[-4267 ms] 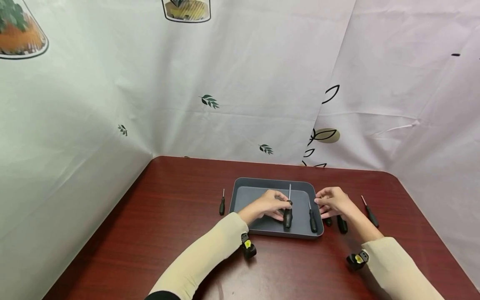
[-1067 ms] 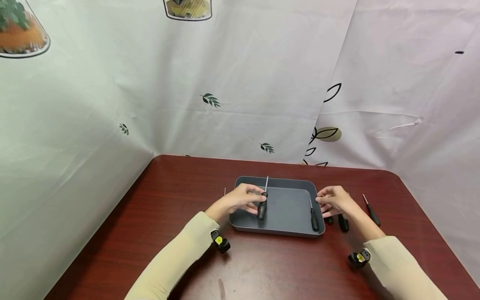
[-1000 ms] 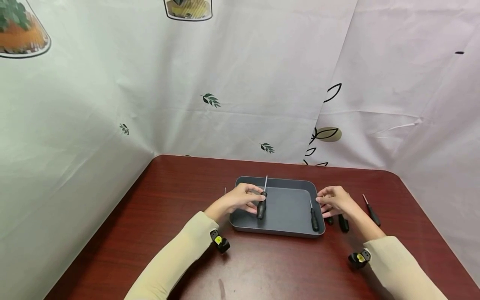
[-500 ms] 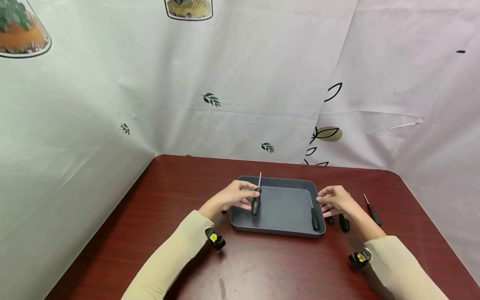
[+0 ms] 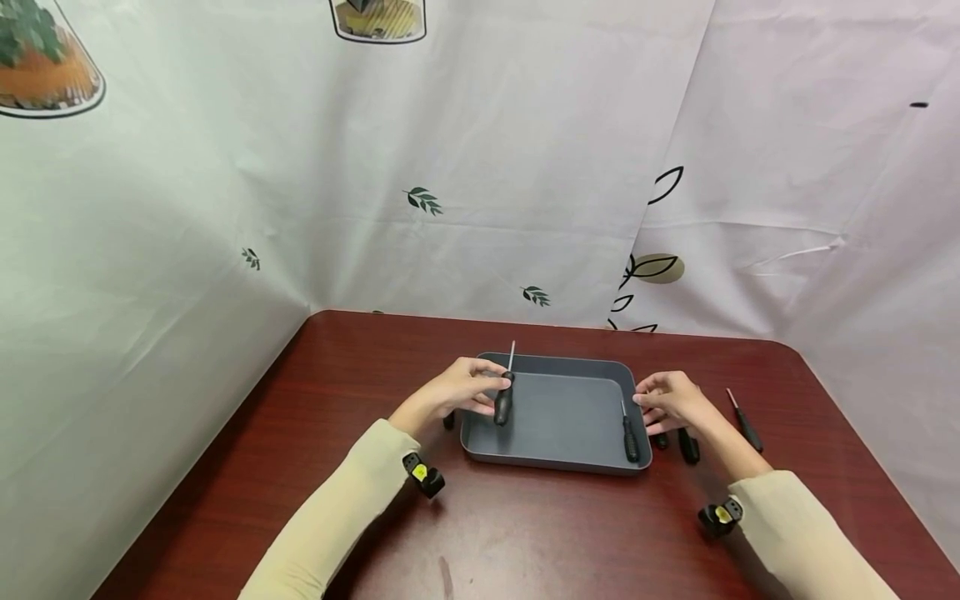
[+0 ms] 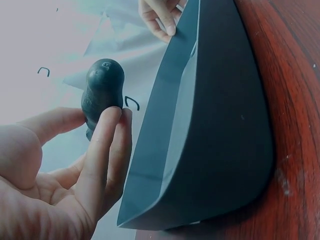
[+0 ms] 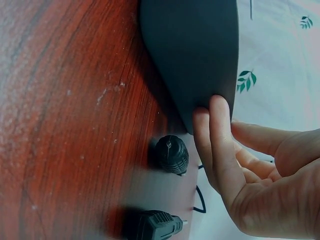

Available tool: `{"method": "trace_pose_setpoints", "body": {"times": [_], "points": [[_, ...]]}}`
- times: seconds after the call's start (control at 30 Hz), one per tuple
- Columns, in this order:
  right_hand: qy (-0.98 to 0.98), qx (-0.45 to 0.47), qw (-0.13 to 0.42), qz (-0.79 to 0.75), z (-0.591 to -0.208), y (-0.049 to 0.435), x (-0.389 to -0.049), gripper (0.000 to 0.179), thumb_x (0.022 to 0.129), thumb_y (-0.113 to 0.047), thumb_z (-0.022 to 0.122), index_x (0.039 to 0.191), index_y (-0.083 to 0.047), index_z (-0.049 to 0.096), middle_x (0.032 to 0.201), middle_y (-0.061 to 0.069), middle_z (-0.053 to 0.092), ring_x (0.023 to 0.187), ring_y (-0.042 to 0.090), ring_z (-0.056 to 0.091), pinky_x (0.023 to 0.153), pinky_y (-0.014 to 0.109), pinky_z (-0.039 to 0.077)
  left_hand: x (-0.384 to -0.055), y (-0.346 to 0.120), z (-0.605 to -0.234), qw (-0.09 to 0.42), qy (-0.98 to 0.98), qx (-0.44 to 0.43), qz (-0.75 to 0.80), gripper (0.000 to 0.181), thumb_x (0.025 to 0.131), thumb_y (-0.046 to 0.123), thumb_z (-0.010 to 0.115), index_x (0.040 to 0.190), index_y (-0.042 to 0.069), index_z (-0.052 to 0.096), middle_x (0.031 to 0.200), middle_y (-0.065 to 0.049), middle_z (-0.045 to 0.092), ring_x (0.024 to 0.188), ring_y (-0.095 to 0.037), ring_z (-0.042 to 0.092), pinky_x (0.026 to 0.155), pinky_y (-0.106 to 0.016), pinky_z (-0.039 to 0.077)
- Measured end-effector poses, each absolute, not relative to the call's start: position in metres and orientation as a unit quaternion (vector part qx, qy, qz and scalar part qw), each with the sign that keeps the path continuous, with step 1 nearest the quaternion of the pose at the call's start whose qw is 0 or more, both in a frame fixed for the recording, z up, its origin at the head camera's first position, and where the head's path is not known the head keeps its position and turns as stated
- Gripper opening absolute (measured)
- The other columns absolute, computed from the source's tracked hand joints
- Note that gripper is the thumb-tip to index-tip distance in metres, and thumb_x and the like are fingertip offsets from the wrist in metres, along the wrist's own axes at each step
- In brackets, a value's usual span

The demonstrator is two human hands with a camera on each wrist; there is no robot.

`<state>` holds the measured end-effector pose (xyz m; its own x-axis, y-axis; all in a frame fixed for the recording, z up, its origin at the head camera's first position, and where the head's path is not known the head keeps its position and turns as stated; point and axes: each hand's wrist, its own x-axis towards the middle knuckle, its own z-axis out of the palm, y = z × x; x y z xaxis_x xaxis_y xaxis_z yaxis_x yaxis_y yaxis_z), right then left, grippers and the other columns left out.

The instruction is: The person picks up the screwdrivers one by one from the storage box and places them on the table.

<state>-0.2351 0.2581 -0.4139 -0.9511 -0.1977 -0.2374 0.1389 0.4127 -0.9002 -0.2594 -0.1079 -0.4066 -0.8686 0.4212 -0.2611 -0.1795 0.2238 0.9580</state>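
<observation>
My left hand [image 5: 453,389] pinches a screwdriver [image 5: 504,402] by its black handle, over the left end of a grey tray [image 5: 555,463]. Its shaft points up and away; in the left wrist view the rounded butt of the handle [image 6: 104,87] faces the camera, with thumb and fingers on either side. At the tray's right rim, my right hand [image 5: 673,402] holds the edge. The right wrist view shows two fingertips [image 7: 218,102] against the outer wall, the thumb across the rim. A smaller screwdriver [image 5: 630,437] lies inside the tray along its right side.
Right of the tray, partly under my right hand, lie two black-handled tools [image 5: 687,447]; farther right is another screwdriver [image 5: 746,427]. Left of the tray, a dark handle [image 5: 448,420] shows from behind my left wrist. White patterned cloth [image 5: 480,167] hangs behind the reddish-brown table [image 5: 360,367].
My left hand has carried the screwdriver leftward from the tray's middle-right to its left end, slowing over the last second. The right hand stays at the rim.
</observation>
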Motion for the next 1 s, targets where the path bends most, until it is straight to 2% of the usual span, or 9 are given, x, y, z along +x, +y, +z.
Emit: {"method": "trace_pose_setpoints", "body": {"times": [0.23, 0.67, 1.0], "points": [[0.828, -0.014, 0.156, -0.539, -0.412, 0.257, -0.236, 0.033, 0.098, -0.001, 0.059, 0.122, 0.02, 0.048, 0.085, 0.014, 0.064, 0.065, 0.019, 0.067, 0.061, 0.04, 0.063, -0.26, -0.114, -0.405, 0.24, 0.746, 0.085, 0.615, 0.046, 0.096, 0.016, 0.067, 0.137, -0.001, 0.056, 0.122, -0.017, 0.064, 0.079, -0.021, 0.071, 0.071, -0.034, 0.062], [0.828, -0.012, 0.157, -0.538, -0.412, 0.255, -0.235, 0.034, 0.098, -0.001, 0.059, 0.122, 0.019, 0.048, 0.086, 0.013, 0.064, 0.065, 0.019, 0.067, 0.061, 0.04, 0.063, -0.26, -0.124, -0.405, 0.226, 0.747, 0.065, 0.622, 0.044, 0.095, 0.015, 0.067, 0.135, -0.002, 0.058, 0.117, -0.016, 0.064, 0.073, -0.018, 0.068, 0.069, -0.032, 0.062], [0.828, -0.007, 0.155, -0.539, -0.412, 0.256, -0.236, 0.033, 0.098, -0.001, 0.059, 0.122, 0.019, 0.049, 0.086, 0.013, 0.065, 0.065, 0.02, 0.067, 0.061, 0.039, 0.063, -0.261, -0.133, -0.405, 0.22, 0.752, 0.053, 0.619, 0.043, 0.096, 0.015, 0.066, 0.134, -0.002, 0.059, 0.115, -0.017, 0.063, 0.075, -0.018, 0.067, 0.07, -0.032, 0.062]]}}
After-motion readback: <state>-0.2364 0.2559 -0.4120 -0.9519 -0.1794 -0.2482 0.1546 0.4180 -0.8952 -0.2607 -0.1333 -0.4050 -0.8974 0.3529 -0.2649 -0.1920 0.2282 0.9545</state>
